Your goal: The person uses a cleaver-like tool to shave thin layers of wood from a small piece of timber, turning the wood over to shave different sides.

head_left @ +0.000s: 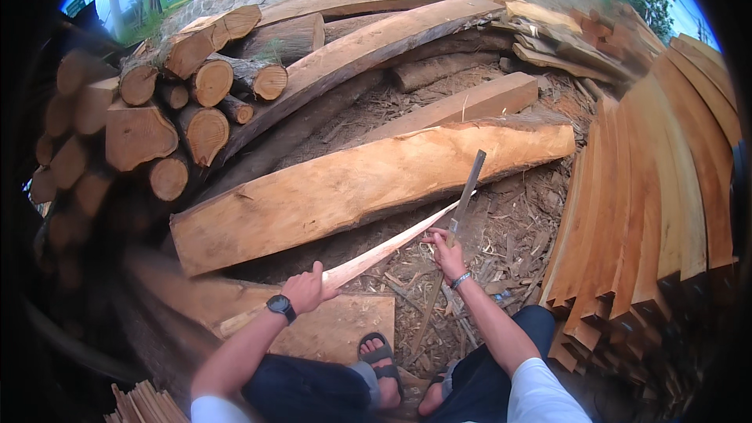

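My left hand (308, 288), with a dark watch at the wrist, is closed round a long pale wooden stick (376, 257). The stick slants up to the right, and its thin far end passes close to the blade. Ahead of my right knee, my right hand (448, 257) is closed on a long, narrow, flat blade (468, 192) like a machete, pointing up and slightly right. Its handle is mostly hidden by my fingers. Under my left hand lies a flat wooden slab (345, 329). Beyond both hands stretches a big sawn timber (368, 180).
Cut logs (207, 137) are stacked at the left. Sawn planks (627, 211) stand in a large pile at the right. Longer beams (376, 47) lie farther back. Bark and wood chips (509, 231) cover the ground. My sandalled foot (380, 360) is beside the slab.
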`<state>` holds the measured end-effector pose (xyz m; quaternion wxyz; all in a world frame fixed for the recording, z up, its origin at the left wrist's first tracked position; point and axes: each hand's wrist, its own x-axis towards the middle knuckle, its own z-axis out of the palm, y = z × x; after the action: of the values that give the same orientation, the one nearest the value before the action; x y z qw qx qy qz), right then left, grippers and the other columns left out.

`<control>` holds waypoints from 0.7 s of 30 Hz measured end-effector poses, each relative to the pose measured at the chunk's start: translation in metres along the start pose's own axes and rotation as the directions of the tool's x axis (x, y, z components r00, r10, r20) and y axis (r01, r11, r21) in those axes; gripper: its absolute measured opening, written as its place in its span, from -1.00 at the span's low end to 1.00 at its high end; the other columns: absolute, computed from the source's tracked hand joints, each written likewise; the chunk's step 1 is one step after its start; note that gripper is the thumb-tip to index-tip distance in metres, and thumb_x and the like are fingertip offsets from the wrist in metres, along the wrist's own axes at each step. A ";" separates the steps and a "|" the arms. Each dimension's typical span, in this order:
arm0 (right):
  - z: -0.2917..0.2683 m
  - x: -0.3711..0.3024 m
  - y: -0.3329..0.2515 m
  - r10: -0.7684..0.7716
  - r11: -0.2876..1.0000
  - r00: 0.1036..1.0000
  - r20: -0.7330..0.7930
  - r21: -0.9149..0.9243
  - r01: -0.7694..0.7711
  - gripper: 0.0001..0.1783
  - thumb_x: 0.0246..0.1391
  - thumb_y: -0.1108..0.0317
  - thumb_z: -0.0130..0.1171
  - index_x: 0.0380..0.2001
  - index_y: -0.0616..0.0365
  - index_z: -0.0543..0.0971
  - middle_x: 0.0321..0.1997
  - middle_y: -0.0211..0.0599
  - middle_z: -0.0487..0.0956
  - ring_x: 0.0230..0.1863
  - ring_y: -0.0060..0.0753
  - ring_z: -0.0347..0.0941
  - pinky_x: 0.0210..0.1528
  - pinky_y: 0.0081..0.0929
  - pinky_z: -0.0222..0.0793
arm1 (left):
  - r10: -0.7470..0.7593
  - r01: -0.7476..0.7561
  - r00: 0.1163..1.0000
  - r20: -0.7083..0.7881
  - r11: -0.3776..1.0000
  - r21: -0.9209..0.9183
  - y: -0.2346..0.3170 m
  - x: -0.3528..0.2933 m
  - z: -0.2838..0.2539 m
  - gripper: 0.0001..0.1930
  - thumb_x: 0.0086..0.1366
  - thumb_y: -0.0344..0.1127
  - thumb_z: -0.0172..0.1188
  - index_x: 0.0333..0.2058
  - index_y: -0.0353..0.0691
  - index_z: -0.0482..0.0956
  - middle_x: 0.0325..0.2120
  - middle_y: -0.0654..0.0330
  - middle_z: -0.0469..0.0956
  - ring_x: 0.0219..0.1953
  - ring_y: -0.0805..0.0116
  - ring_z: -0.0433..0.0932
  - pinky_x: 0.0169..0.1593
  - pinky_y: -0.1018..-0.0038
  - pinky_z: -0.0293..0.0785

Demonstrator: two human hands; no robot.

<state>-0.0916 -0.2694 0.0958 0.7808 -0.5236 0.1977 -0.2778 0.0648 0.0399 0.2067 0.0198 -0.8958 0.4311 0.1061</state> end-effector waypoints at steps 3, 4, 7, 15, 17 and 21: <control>-0.030 -0.002 0.019 -0.284 0.794 0.959 0.017 -0.556 0.245 -0.63 0.28 0.02 0.01 -0.17 0.13 0.47 -0.45 -0.16 0.59 -0.57 -0.25 0.42 -0.53 -0.30 0.30 | -0.103 0.095 0.991 -0.083 0.992 -0.087 0.024 -0.003 -0.030 -0.31 0.21 0.26 0.14 -0.17 -0.40 0.30 -0.45 -0.28 0.59 -0.31 -0.25 0.61 -0.24 0.02 0.53; -0.029 -0.004 0.020 -0.362 0.657 0.930 0.064 -0.690 0.303 -0.60 0.27 -0.03 0.01 -0.22 0.12 0.46 -0.48 -0.11 0.56 -0.53 -0.10 0.46 -0.48 -0.19 0.34 | -0.124 0.113 0.988 -0.092 0.987 -0.116 0.029 -0.004 -0.035 -0.32 0.20 0.25 0.13 -0.19 -0.40 0.31 -0.46 -0.29 0.59 -0.33 -0.25 0.61 -0.25 0.03 0.53; 0.039 -0.055 -0.009 -0.339 0.441 0.905 0.257 -0.806 0.394 -0.48 0.23 -0.16 -0.02 -0.32 0.15 0.41 -0.48 0.04 0.50 -0.36 0.14 0.50 -0.35 -0.01 0.33 | -0.216 0.194 0.971 -0.098 0.962 -0.194 0.013 -0.017 -0.039 -0.35 0.18 0.22 0.12 -0.23 -0.40 0.36 -0.46 -0.30 0.58 -0.32 -0.24 0.61 -0.24 0.02 0.52; 0.002 -0.019 -0.010 -0.304 0.391 0.951 0.050 -0.904 0.172 -0.45 0.23 -0.17 0.00 -0.42 0.18 0.42 -0.64 0.09 0.49 -0.51 0.30 0.45 -0.44 0.12 0.31 | -0.218 0.207 0.975 -0.049 0.963 -0.172 0.016 -0.020 -0.040 -0.35 0.18 0.24 0.10 -0.19 -0.38 0.42 -0.38 -0.31 0.59 -0.24 -0.25 0.60 -0.15 0.02 0.51; 0.020 -0.036 0.005 -0.243 0.280 0.941 0.234 -0.912 0.299 -0.47 0.25 -0.14 -0.03 -0.43 0.19 0.42 -0.63 0.12 0.49 -0.50 0.30 0.46 -0.44 0.11 0.32 | -0.213 0.204 0.976 -0.039 0.964 -0.170 0.009 -0.020 -0.035 -0.35 0.19 0.24 0.10 -0.20 -0.39 0.42 -0.39 -0.30 0.59 -0.25 -0.25 0.60 -0.15 0.03 0.51; 0.034 -0.033 -0.006 -0.203 0.206 0.953 0.223 -0.942 0.264 -0.44 0.26 -0.17 -0.09 -0.41 0.18 0.45 -0.59 0.16 0.52 -0.47 0.31 0.50 -0.40 0.13 0.38 | -0.160 0.143 0.983 -0.094 0.976 -0.161 -0.005 -0.024 -0.024 -0.34 0.19 0.24 0.13 -0.24 -0.43 0.42 -0.47 -0.33 0.56 -0.32 -0.29 0.59 -0.25 -0.01 0.50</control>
<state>-0.0979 -0.2256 0.1150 0.2487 -0.9208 0.2250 -0.1992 0.0589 0.0585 0.2351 -0.0642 -0.9294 0.3524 0.0894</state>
